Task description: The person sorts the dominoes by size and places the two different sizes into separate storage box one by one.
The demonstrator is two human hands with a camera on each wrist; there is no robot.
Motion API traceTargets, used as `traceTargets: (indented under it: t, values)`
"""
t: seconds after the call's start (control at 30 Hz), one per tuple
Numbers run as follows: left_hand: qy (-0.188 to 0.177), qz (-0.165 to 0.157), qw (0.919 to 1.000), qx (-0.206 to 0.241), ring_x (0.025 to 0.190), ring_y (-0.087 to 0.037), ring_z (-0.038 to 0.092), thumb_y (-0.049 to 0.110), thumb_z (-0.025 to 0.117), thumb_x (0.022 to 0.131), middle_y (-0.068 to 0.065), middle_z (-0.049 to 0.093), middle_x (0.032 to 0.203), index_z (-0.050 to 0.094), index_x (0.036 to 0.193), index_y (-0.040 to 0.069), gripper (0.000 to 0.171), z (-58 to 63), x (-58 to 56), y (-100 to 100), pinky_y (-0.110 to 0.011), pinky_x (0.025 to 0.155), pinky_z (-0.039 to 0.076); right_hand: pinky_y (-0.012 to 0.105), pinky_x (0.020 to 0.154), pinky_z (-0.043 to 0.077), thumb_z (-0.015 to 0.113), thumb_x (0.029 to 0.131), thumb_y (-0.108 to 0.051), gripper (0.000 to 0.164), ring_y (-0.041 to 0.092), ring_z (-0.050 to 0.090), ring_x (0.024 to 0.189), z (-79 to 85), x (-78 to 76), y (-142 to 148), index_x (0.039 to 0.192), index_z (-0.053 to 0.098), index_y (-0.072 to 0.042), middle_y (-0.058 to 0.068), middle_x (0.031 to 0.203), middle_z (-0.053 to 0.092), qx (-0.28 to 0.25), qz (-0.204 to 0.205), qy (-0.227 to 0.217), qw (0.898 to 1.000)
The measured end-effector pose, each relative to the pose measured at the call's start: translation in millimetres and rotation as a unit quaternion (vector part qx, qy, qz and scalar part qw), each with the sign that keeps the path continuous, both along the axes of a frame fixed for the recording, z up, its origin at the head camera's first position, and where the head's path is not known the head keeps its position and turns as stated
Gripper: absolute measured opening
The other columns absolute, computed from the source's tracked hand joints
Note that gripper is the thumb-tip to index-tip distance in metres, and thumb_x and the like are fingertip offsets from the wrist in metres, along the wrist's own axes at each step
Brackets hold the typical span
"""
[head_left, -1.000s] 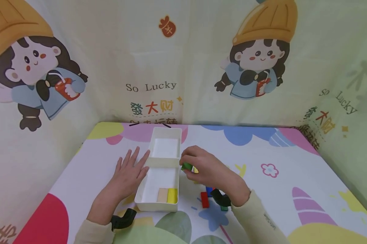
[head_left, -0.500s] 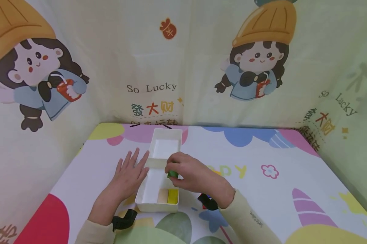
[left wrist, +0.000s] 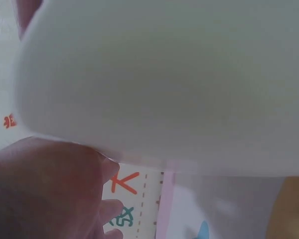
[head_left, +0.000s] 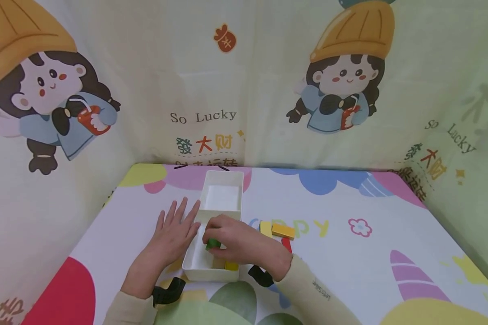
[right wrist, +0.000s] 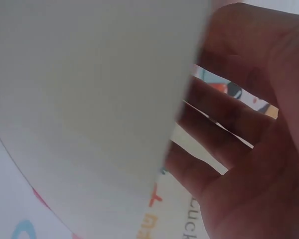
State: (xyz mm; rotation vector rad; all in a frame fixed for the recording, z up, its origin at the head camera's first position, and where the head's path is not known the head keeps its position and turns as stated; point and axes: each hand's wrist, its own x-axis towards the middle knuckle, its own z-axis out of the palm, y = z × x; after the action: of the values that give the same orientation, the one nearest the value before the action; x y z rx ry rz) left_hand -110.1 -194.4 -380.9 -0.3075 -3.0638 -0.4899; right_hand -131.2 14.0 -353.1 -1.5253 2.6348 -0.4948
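A white two-compartment box (head_left: 209, 275) stands lengthwise before me. My right hand (head_left: 241, 241) pinches a green block (head_left: 213, 244) over its near compartment. Inside that compartment, a yellow block (head_left: 231, 266) shows at the front right; the beige block beside it is now hidden by the hand. My left hand (head_left: 174, 237) lies at the box's left edge, fingers straight and spread. In the left wrist view the box's pale wall fills most of the picture above the hand (left wrist: 50, 189). The right wrist view shows the hand's fingers (right wrist: 224, 119) partly behind the wall; the green block is hidden there.
Right of the box lie a pale yellow block (head_left: 265, 228), an orange block (head_left: 283, 231) and a red block (head_left: 286, 245). Black wrist mounts (head_left: 169, 291) sit under both wrists. A printed curtain (head_left: 268, 81) rises behind the patterned tabletop (head_left: 325, 266).
My right hand has carried the green block leftward from beside the box to over the near compartment. Loose blocks at the right have come into view. The left hand keeps its place.
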Motion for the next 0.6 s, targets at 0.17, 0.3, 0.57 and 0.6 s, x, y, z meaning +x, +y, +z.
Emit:
traceTargets:
  t: [0.17, 0.3, 0.57, 0.6]
  values:
    - [0.007, -0.004, 0.9999, -0.007, 0.149, -0.052, 0.011, 0.035, 0.043, 0.105, -0.024, 0.018, 0.163, 0.025, 0.158, 0.015, 0.06, 0.9, -1.6, 0, -0.073, 0.115, 0.011, 0.012, 0.093, 0.049, 0.073, 0.091, -0.022, 0.02, 0.007, 0.058, 0.103, -5.5, -1.4, -9, 0.11, 0.073, -0.018, -0.003, 0.118, 0.066, 0.025, -0.004, -0.014, 1.0]
    - [0.005, -0.008, 0.9999, -0.005, 0.149, -0.051, 0.012, 0.034, 0.044, 0.105, -0.024, 0.019, 0.163, 0.026, 0.158, 0.015, 0.059, -0.4, -2.9, 1, -0.073, 0.115, 0.011, 0.013, 0.093, 0.049, 0.073, 0.091, -0.023, 0.02, 0.005, 0.058, 0.104, -9.9, -3.1, -16, 0.11, 0.074, -0.019, -0.004, 0.118, 0.067, 0.047, 0.002, -0.028, 0.999]
    - [0.002, -0.003, 1.0, 0.002, 0.15, -0.051, 0.01, 0.033, 0.044, 0.105, -0.024, 0.017, 0.164, 0.024, 0.158, 0.015, 0.06, -1.7, -4.2, 0, -0.073, 0.115, 0.009, 0.016, 0.094, 0.05, 0.074, 0.089, -0.026, 0.023, 0.005, 0.06, 0.1, -18.7, -5.7, -26, 0.112, 0.073, -0.019, -0.004, 0.117, 0.068, 0.073, 0.026, -0.053, 0.996]
    - [0.001, -0.003, 1.0, 0.002, 0.15, -0.05, 0.009, 0.033, 0.044, 0.105, -0.023, 0.017, 0.164, 0.024, 0.159, 0.016, 0.06, -1.9, -4.4, 0, -0.073, 0.115, 0.009, 0.015, 0.093, 0.05, 0.074, 0.089, -0.027, 0.024, 0.004, 0.059, 0.099, -19.8, -5.8, -27, 0.112, 0.073, -0.02, -0.004, 0.117, 0.068, 0.074, 0.026, -0.056, 0.995]
